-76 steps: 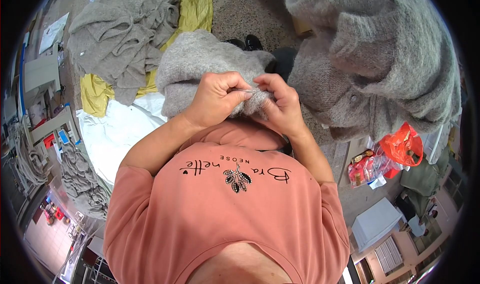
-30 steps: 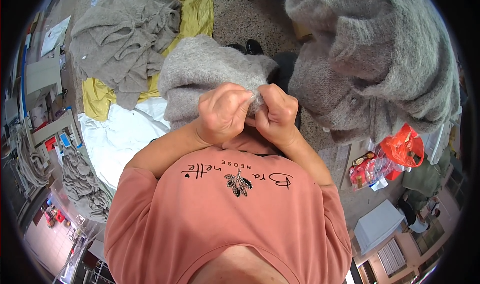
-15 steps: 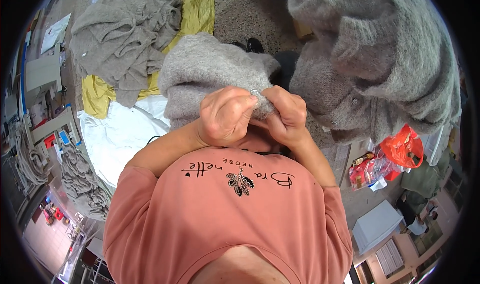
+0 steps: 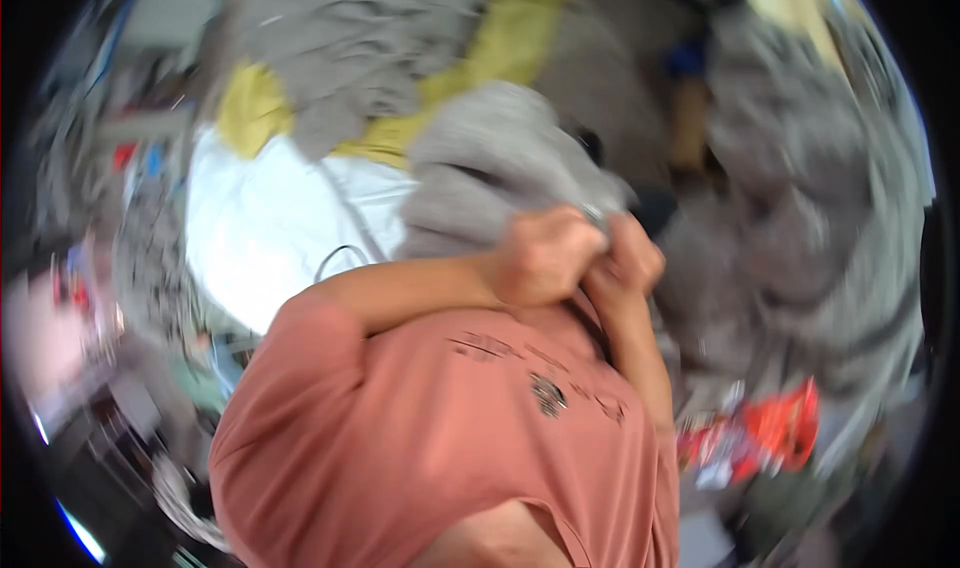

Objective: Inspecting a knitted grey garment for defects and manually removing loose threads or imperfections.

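Note:
A fuzzy light grey knitted garment (image 4: 490,148) lies bunched up in front of my chest. My left hand (image 4: 548,256) is closed at its near edge, fingers curled and pinching. Right beside it, almost touching, my right hand (image 4: 627,260) is closed on the same edge. A small silvery shiny spot (image 4: 592,211) shows at the fingertips between the two hands; blur hides what kind of thing it is.
At the far left, a heap of grey knitwear (image 4: 350,48) rests on yellow sheeting (image 4: 510,28). White sheeting (image 4: 250,228) spreads left of my garment. More grey knitwear (image 4: 800,188) is piled at the right, with a red plastic bag (image 4: 795,423) nearer me.
The view has swung and blurred, so the surroundings appear shifted. Both hands remain pinched together at the garment's edge and now appear further right and lower in the picture.

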`<state>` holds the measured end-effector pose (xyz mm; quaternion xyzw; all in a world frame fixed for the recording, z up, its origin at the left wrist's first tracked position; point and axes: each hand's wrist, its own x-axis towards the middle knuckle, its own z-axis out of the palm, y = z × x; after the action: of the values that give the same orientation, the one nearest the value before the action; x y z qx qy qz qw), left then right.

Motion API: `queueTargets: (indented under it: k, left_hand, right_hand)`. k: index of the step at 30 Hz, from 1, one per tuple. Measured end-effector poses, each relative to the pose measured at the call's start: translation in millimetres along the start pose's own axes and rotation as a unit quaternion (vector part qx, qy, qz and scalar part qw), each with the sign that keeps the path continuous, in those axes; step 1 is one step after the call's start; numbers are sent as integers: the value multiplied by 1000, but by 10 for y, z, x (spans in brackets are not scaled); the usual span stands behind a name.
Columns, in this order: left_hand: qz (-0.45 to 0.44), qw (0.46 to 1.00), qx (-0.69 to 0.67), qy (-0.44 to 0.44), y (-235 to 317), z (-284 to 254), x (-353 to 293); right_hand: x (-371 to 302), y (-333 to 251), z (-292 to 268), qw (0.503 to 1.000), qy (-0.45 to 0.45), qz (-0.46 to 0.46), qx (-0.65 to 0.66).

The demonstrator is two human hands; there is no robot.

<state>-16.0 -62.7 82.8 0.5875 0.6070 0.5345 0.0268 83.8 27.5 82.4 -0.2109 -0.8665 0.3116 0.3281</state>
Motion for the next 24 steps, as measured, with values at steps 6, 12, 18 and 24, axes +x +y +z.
queueTargets:
  k: [6,12,18,24]
  left_hand:
    - [-116,992,44,22,-139,-96,-19]
    - [-164,983,29,71,-156,-379,-26]
    - [-229,972,1,46,-326,-448,-18]
    - [-353,927,-122,23,-428,-479,11]
  right_hand:
    - [15,42,-123,982,1,135,131]
    - [390,-59,34,970,-233,-18,71]
    - [405,-34,-50,988,-122,53,74]
    - [497,169,-83,948,-281,150,14]
